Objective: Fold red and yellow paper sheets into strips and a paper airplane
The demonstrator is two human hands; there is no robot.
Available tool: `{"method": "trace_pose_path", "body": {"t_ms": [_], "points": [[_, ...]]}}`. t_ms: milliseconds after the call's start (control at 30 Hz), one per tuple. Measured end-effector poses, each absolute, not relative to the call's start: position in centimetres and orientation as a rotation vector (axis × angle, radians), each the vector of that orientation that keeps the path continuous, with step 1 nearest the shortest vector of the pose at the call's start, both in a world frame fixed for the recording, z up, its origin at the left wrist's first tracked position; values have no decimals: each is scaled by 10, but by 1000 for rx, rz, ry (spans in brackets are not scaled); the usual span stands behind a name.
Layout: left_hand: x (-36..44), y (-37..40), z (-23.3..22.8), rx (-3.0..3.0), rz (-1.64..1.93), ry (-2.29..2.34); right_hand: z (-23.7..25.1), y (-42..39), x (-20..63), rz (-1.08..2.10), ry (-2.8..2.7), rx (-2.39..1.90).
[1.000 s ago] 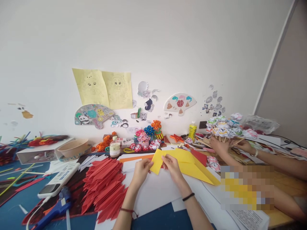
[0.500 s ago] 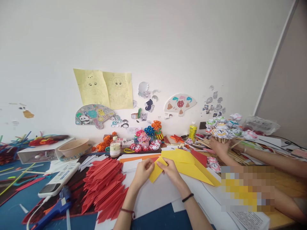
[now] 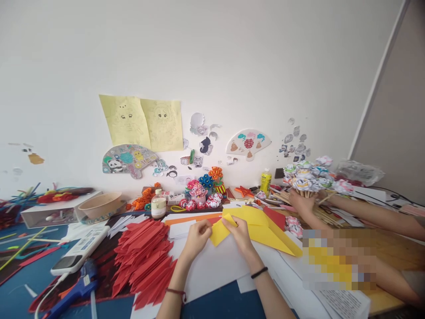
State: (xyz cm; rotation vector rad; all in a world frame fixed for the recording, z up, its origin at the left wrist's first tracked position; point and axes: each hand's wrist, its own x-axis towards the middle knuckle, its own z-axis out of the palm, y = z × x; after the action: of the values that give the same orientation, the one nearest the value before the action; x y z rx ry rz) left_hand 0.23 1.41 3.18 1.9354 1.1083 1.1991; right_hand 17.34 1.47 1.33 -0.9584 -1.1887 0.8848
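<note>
Hands pinching a yellow paper square at the middle of the bench

Fingers of both hands are closing on one small yellow paper square [image 3: 219,231], which is lying low over the white sheets [image 3: 215,266] at the centre of the bench [image 3: 215,305]. The left hand [image 3: 196,235] is pinching its left corner while the right hand [image 3: 239,234] is pressing a flap down along the upper edge, thumb and fingertips nearly shut on the thin sheet. Holding it from opposite sides is keeping the paper taut and flat, which a sharp crease seems to need.

Larger yellow paper sheets [image 3: 268,230] are lying just behind, partly under the right hand, with a red paper piece [image 3: 275,217] touching them. Left of the hands, a heap of narrow pointed red paper folds [image 3: 146,257] is spreading like scales, matte and stiff-edged. A blue glue gun [image 3: 75,290] and a white remote-shaped device [image 3: 81,249] are resting further left.

At the right, another person's hand [image 3: 302,201] is gripping a bunch of patterned paper flowers on wooden sticks [image 3: 307,175], well apart from the yellow square.
</note>
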Motion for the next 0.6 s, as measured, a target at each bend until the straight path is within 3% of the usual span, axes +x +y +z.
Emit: {"method": "trace_pose_path", "body": {"t_ms": [333, 600], "points": [[-4, 19, 31, 1824, 1331, 1205, 12, 18, 177, 913, -1143, -1029], [-8, 19, 32, 1775, 1369, 1229, 4, 19, 169, 1144, -1528, -987]]}}
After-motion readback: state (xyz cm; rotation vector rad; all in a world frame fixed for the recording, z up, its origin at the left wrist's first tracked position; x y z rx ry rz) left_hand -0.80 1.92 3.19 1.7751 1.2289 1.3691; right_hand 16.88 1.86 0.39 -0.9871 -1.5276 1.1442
